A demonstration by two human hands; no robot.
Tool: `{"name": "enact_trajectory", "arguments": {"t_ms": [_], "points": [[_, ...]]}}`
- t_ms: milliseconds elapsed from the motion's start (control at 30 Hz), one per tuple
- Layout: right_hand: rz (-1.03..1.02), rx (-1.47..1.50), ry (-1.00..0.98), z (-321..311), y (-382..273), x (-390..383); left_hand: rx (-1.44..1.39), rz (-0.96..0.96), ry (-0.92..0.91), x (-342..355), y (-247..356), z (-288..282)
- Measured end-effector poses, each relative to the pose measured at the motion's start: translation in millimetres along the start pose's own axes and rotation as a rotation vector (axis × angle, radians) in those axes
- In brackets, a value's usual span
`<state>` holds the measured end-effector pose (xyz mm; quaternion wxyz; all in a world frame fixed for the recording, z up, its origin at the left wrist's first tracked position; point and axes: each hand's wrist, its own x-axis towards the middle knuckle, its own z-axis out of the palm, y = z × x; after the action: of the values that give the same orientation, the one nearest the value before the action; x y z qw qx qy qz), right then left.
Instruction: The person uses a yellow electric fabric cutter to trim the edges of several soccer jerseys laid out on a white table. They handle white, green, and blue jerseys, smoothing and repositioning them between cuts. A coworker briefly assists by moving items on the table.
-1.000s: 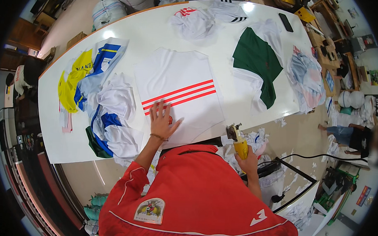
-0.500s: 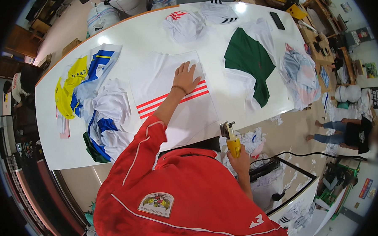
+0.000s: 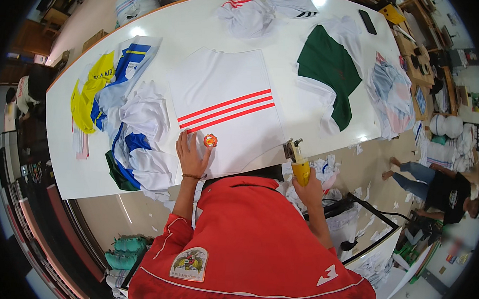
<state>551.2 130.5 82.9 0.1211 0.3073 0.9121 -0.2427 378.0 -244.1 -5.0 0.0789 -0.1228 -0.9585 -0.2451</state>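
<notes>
Left hand (image 3: 192, 157): laid flat on 1 white fabric panel (image 3: 226, 79), fingers loosely spread, gripping nothing; thumb reaches the 1 round orange-red badge (image 3: 210, 141); 1 wristband (image 3: 193, 176) on that wrist; right hand (image 3: 308, 187): fingers wrapped round the body of 1 yellow handheld tool (image 3: 301, 172), metal head pointing away from the wearer, at the panel's lower right edge; can't tell if head and cloth touch.

Panel lies spread out mid-counter (image 3: 78, 177), near the wearer; 3 parallel red stripes (image 3: 228, 110) slant across it, above the badge.

Also on the counter: 1 phone (image 3: 367, 21), far right; 2 crumpled white bundles at the far side, 1 red-striped (image 3: 245, 21), 1 black-striped (image 3: 291, 3); 1 dark green piece (image 3: 328, 68) over white cloth, right of the panel; 1 pale blue and pink heap (image 3: 394, 103) at the right end; left of the panel, 1 mixed pile of yellow, blue and white cloth (image 3: 145, 116), piece count unclear, overlapped; 1 co-worker in a black top (image 3: 451, 193) off to the right.
</notes>
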Motion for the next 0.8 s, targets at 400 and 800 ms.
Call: {"name": "enact_trajectory", "arguments": {"t_ms": [400,800], "points": [[-0.024,0.006,-0.03,-5.4,-31.9,44.0,-0.009,0.029,0.024,-8.9,-13.6,-4.7],[-0.035,-0.027,-0.061,-21.4,-89.2,101.6,-0.04,-0.038,-0.015,-8.6,-13.4,-5.5]]}}
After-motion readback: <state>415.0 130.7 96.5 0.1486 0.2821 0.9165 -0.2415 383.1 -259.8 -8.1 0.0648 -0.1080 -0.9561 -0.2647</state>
